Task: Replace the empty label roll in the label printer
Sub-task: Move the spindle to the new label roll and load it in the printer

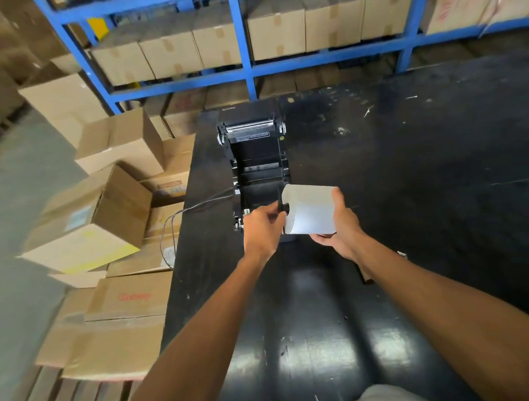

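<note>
The new label roll [310, 210] is a full, white cylinder held in the air just above the near end of the label printer [257, 162], its axis lying left to right. Wound this thick it probably has some weight, and it looks stiff across its width, so it should take a firm squeeze; the outer wrap is smooth paper and may slip or start to unwind if gripped loosely. The flat ends are the weaker part (a knock there could telescope the layers). The sound place to hold it seems to be around the curved face, as the right hand [337, 222] does, fingers wrapped underneath and thumb over the top at the roll's right end. The left hand [264, 226] pinches a small black spindle piece [282, 210] at the centre of the roll's left face; whether this is seated in the core or only touching it cannot be told. The printer stands open on the black bench [418, 184], lid tipped back, its roll bay dark and apparently empty. A thin cable [192, 208] runs off the printer's left side over the bench edge. Cardboard boxes [116, 170] are stacked on the floor to the left.
</note>
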